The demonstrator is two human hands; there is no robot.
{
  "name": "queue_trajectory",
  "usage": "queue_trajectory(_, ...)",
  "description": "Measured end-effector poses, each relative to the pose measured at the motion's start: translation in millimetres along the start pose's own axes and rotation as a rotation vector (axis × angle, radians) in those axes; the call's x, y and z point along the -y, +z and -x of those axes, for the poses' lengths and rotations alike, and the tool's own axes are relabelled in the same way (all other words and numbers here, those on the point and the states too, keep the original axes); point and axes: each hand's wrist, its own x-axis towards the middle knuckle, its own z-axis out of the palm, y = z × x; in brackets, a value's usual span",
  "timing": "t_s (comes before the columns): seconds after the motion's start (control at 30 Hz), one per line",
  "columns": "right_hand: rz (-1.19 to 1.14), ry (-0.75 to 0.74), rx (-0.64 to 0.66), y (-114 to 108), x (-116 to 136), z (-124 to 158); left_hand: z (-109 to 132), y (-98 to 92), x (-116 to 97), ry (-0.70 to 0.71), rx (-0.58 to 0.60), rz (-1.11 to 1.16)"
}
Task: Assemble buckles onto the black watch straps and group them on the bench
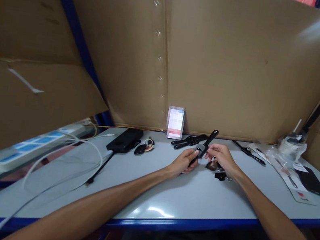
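Note:
My left hand [184, 161] is wrapped round a black spokeshave [211, 138], which is tilted with one handle pointing up and away. A grey metal piece [200, 147] shows at its middle, under my left thumb. My right hand [221, 157] pinches at the tool's body from the right; its lower fingers are curled and partly hidden. Below that hand lie a small black part [220, 175] and small metal pieces like screws. Just behind my hands, more black two-handled tools of the same kind [190, 140] lie together on the grey tabletop [159, 195].
A further spokeshave [249, 151] lies at right, near a packaging card [295, 191], a black phone-like slab [311, 181] and a plastic-wrapped item [292, 144]. At left are a black box [125, 139], keys [144, 147], white cables [100, 159] and a power strip [33, 144]. Cardboard [233, 66] walls the back.

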Motion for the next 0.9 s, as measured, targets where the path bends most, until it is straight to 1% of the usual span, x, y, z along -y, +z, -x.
queue_trajectory(0.1,0.051,-0.018,-0.003,0,0,-2,1,-0.2,0,-0.01,-0.009,0.008)
queue_trajectory(0.17,0.136,-0.071,-0.017,-6,3,-4,2,-0.2,-2,-0.031,-0.038,0.025)
queue_trajectory(0.2,0.215,-0.121,-0.058,-12,5,-5,3,-0.3,-3,-0.044,-0.056,0.038)
queue_trajectory(0.23,0.319,-0.18,-0.125,-20,8,-5,4,-0.5,-4,-0.057,-0.074,0.052)
queue_trajectory(0.3,0.577,-0.292,-0.321,-40,14,-4,6,-1.3,-6,-0.084,-0.104,0.076)
queue_trajectory(0.33,0.69,-0.31,-0.402,-50,16,-3,6,-1.8,-7,-0.098,-0.114,0.084)
queue_trajectory(0.37,0.777,-0.31,-0.455,-59,18,-3,7,-2.3,-8,-0.111,-0.121,0.09)
queue_trajectory(0.43,0.891,-0.284,-0.486,-73,20,-2,7,-2.7,-9,-0.133,-0.127,0.101)
queue_trajectory(0.5,0.938,-0.267,-0.455,-77,21,-2,8,-2.1,-10,-0.14,-0.131,0.111)
queue_trajectory(0.57,0.913,-0.25,-0.393,-72,20,-4,9,-0.5,-11,-0.134,-0.144,0.108)
queue_trajectory(0.63,0.771,-0.207,-0.267,-59,21,-4,10,1.5,-12,-0.117,-0.151,0.087)
queue_trajectory(0.73,0.437,-0.089,0.056,-32,24,-1,13,3.5,-10,-0.094,-0.142,0.055)
queue_trajectory(0.77,0.362,-0.044,0.159,-24,25,1,14,3.7,-10,-0.088,-0.141,0.051)
queue_trajectory(0.83,0.244,0.036,0.258,-10,26,5,15,3.4,-8,-0.083,-0.148,0.053)
queue_trajectory(0.9,0.149,0.098,0.287,-1,25,7,15,2.6,-7,-0.092,-0.145,0.06)
